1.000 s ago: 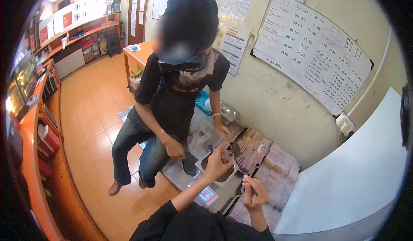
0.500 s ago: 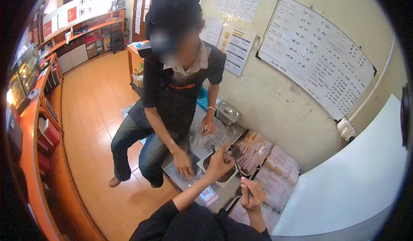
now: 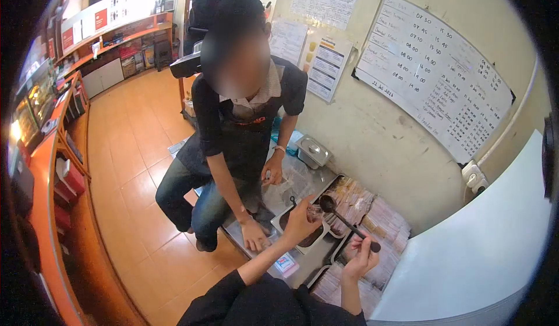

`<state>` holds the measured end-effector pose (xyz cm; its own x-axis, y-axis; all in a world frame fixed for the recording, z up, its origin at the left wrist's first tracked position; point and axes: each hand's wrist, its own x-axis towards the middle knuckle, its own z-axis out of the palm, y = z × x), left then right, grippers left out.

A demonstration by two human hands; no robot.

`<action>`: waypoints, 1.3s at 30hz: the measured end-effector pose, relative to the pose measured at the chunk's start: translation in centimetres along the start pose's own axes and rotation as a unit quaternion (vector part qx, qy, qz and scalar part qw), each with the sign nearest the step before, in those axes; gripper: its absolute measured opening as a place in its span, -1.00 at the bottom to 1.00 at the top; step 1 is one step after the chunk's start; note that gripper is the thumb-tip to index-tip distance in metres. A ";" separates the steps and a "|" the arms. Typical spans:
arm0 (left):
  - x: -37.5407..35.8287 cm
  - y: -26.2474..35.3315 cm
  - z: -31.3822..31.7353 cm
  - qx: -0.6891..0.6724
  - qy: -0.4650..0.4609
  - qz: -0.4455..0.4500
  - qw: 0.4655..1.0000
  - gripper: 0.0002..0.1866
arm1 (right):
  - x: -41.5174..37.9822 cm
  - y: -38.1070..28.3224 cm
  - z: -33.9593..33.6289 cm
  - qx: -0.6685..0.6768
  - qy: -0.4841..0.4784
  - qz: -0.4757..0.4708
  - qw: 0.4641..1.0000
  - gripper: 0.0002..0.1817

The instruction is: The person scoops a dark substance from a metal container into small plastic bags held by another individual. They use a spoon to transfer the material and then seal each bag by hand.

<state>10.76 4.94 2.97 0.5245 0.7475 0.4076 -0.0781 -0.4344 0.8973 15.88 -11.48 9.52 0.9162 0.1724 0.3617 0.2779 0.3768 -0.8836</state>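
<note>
We find the left hand [image 3: 299, 221] with fingers clamped on a small clear bag [image 3: 315, 213] above a metal pan [image 3: 315, 245]. We note the right hand [image 3: 361, 260], fingers gripping a dark ladle [image 3: 349, 225].

One head-worn fisheye view, facing forward and down.
It looks from above the wearer's black sleeves [image 3: 214, 294]; left hand [image 3: 300, 223] and right hand [image 3: 360, 262] are near, a co-worker [image 3: 236, 137] just beyond, the whiteboard [image 3: 434, 73] farther at upper right, tiled floor [image 3: 135, 134] receding at left.
</note>
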 end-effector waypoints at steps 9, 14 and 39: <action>-0.3 -1.6 -0.8 -0.012 0.033 -0.026 0.999 -0.27 | 1.6 4.1 -2.8 0.061 0.135 0.101 0.984 -0.70; -0.1 -2.8 -2.7 -0.007 0.034 -0.001 0.999 -0.30 | -0.5 8.3 -4.0 -0.095 0.023 0.101 0.990 -0.70; -4.3 1.7 -5.4 -0.265 -0.080 -0.083 0.957 -0.92 | -0.4 4.3 1.7 -0.217 -0.262 -0.151 0.928 -0.89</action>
<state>3.81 3.66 3.65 0.6866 0.6795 0.2587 -0.3796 0.0316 0.9246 16.18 -8.36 6.07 0.5431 0.5805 0.6067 0.6933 0.0977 -0.7140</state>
